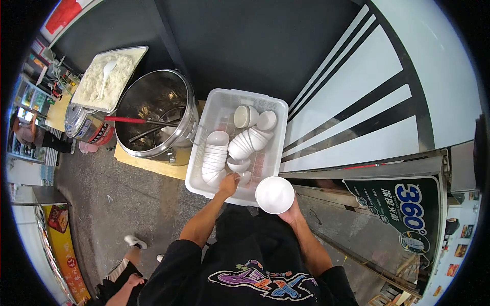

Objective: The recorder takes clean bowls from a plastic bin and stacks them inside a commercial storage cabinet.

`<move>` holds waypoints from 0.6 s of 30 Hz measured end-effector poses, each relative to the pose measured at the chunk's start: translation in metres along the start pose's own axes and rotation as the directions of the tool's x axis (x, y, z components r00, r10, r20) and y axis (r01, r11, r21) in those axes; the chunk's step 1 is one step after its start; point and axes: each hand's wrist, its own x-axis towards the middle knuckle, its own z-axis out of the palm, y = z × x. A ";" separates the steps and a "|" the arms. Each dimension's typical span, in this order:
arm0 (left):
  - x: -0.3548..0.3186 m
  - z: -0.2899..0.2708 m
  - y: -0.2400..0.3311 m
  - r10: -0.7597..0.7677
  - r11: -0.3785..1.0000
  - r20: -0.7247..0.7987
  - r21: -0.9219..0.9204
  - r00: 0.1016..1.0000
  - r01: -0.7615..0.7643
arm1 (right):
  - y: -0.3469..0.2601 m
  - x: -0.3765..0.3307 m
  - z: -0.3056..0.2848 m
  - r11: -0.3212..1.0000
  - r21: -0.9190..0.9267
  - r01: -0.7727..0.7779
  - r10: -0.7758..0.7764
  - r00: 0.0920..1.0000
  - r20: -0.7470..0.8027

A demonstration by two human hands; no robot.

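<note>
A clear plastic crate (196, 173) holds several white bowls, some stacked on their sides (214, 155) (248, 142). My left hand (228, 184) reaches into the crate's near end and closes on a small white bowl (244, 177) at the bottom. My right hand (290, 211) holds a white bowl (274, 194) upright from below, just outside the crate's near right corner.
A large steel pot (153, 115) with a red-handled ladle (125, 120) stands left of the crate. A tray of cooked rice (107, 76) with a white scoop lies beyond it. A striped black-and-white wall is to the right. Another person's legs (127, 265) show at lower left.
</note>
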 end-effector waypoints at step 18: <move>-0.050 -0.061 0.018 -0.138 0.868 -0.025 -0.485 0.990 0.108 | -0.006 0.011 0.015 1.000 -0.007 -0.022 0.023 0.995 0.099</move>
